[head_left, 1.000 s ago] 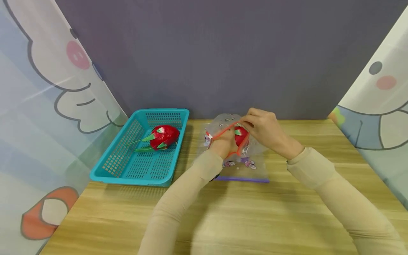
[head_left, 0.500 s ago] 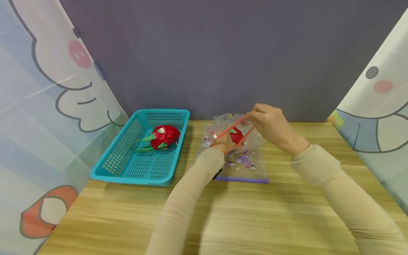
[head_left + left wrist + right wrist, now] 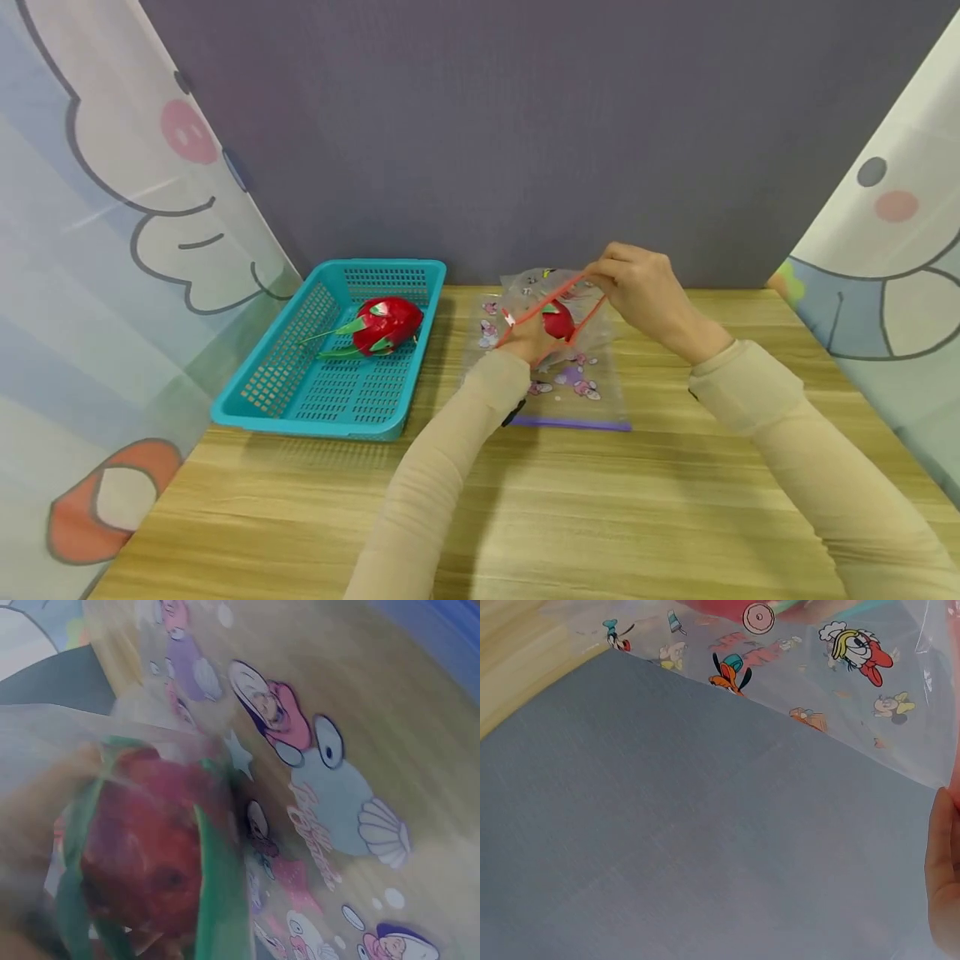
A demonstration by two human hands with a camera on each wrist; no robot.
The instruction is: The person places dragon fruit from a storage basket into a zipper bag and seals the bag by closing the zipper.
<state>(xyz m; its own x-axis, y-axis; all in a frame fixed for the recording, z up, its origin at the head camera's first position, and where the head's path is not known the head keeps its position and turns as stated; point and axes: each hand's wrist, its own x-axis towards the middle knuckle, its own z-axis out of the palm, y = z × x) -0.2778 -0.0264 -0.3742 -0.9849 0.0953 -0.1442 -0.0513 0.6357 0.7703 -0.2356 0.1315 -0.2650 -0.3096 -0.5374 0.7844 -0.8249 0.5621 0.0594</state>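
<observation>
A red dragon fruit (image 3: 558, 320) with green leaf scales lies inside a clear printed zip bag (image 3: 534, 287) with an orange-red zip edge. My left hand (image 3: 527, 337) reaches in through the bag's mouth and holds the fruit; its fingers are partly hidden by the bag. The left wrist view shows the fruit (image 3: 150, 847) blurred through plastic, with the hand (image 3: 30, 817) on its left. At the far right corner of the mouth, my right hand (image 3: 647, 293) pinches the edge and holds it up. Only part of that hand (image 3: 945, 877) appears in the right wrist view.
Beneath lies another clear printed zip bag (image 3: 573, 404) with a purple edge. To the left stands a turquoise basket (image 3: 225, 412) with a second dragon fruit (image 3: 388, 325) in it. A grey panel (image 3: 480, 142) closes off the back of the wooden table (image 3: 600, 517).
My right hand has moved slightly right and up, drawing the bag's mouth wider. The left hand and the fruit have shifted a little within the bag. The basket stays put.
</observation>
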